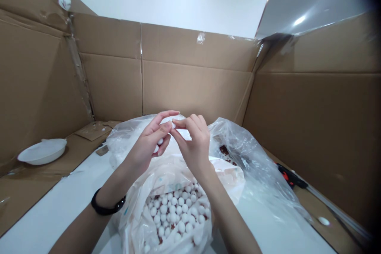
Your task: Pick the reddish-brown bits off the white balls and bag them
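Note:
My left hand (pixel 149 141) is partly curled, with small white balls (pixel 160 141) held against its lower fingers. Thumb and forefinger of my right hand (pixel 195 139) pinch another small white ball (pixel 173 125), which also meets the left thumb tip. Both hands are raised above an opened white plastic bag (pixel 133 210). Inside the bag lie many white balls (pixel 172 208), mixed with small reddish-brown bits. What the balls are made of I cannot tell.
Clear plastic sheeting (pixel 253 158) spreads behind and to the right, with dark red-brown bits (pixel 228 154) in it. A white bowl (pixel 43 152) rests at left. A black-and-red handled tool (pixel 290 176) lies along the right side. Cardboard walls (pixel 196 83) enclose the white table (pixel 68 202).

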`<state>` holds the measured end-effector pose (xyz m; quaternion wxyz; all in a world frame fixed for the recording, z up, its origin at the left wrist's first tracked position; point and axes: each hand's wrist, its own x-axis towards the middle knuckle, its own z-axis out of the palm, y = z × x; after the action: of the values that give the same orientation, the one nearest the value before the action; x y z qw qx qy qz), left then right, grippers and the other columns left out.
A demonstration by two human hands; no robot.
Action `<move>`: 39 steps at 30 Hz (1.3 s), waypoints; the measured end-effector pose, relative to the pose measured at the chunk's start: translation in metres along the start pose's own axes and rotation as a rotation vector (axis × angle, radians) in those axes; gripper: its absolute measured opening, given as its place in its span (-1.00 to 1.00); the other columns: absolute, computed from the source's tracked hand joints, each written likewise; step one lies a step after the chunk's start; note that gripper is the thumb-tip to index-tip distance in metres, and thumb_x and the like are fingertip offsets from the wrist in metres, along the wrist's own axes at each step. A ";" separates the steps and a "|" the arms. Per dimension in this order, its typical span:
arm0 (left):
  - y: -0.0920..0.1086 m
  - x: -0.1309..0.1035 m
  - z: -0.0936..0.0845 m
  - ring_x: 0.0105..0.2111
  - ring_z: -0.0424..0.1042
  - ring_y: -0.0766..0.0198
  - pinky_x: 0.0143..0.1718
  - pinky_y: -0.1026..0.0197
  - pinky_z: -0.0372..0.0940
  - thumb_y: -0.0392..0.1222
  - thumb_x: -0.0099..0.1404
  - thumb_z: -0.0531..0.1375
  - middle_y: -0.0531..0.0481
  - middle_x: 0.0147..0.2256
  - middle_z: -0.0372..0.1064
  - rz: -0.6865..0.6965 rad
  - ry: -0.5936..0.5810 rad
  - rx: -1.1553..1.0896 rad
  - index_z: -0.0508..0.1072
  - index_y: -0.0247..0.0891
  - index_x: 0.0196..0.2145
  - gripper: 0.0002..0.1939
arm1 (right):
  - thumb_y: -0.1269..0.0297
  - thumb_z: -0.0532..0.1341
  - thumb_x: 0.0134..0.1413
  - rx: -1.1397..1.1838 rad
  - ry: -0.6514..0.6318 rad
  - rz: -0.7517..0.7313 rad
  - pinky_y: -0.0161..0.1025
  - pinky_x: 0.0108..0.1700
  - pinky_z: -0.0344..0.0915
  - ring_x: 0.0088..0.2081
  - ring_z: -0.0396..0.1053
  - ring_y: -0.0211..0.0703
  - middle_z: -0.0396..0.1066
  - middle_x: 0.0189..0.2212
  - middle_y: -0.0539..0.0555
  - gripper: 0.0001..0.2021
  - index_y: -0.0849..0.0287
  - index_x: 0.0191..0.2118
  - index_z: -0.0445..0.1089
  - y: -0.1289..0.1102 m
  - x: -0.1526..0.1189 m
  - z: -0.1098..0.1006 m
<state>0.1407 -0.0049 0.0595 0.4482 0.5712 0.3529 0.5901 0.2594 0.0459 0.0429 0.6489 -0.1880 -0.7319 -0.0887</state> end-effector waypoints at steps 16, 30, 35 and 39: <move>-0.002 0.000 -0.001 -0.72 -0.15 0.44 -0.69 0.32 -0.27 -0.04 0.31 0.11 0.22 -0.74 -0.08 -0.022 0.008 0.037 0.35 -0.11 -0.01 -0.69 | 0.38 0.21 0.10 0.013 -0.133 0.017 -0.23 -0.37 0.13 -0.45 0.11 -0.17 0.30 -0.56 -0.03 -0.78 0.10 -0.49 0.16 0.004 0.003 -0.005; -0.001 -0.001 0.001 -0.72 -0.15 0.46 -0.69 0.33 -0.26 -0.05 0.33 0.09 0.23 -0.76 -0.08 -0.016 0.041 0.060 0.36 -0.10 -0.02 -0.72 | 0.39 0.19 0.12 0.110 -0.188 0.123 -0.21 -0.32 0.22 -0.38 0.18 -0.16 0.38 -0.47 0.00 -0.88 0.11 -0.41 0.24 0.000 0.002 -0.007; -0.002 -0.001 0.002 -0.72 -0.14 0.45 -0.70 0.33 -0.25 -0.04 0.33 0.08 0.23 -0.76 -0.07 -0.008 0.052 0.068 0.35 -0.10 -0.02 -0.71 | 0.36 0.18 0.14 0.119 -0.222 0.134 -0.20 -0.29 0.24 -0.34 0.22 -0.16 0.40 -0.40 0.03 -0.95 0.12 -0.33 0.26 0.000 0.002 -0.008; -0.001 -0.001 0.003 -0.73 -0.13 0.46 -0.70 0.35 -0.24 -0.08 0.33 0.08 0.23 -0.75 -0.06 0.005 0.037 0.062 0.35 -0.12 -0.02 -0.72 | 0.38 0.17 0.14 0.096 -0.234 0.095 -0.20 -0.32 0.17 -0.41 0.14 -0.16 0.35 -0.51 0.01 -0.83 0.12 -0.46 0.22 0.002 0.004 -0.011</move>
<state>0.1442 -0.0059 0.0580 0.4222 0.5750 0.3777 0.5904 0.2702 0.0442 0.0477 0.5709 -0.2001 -0.7962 -0.0005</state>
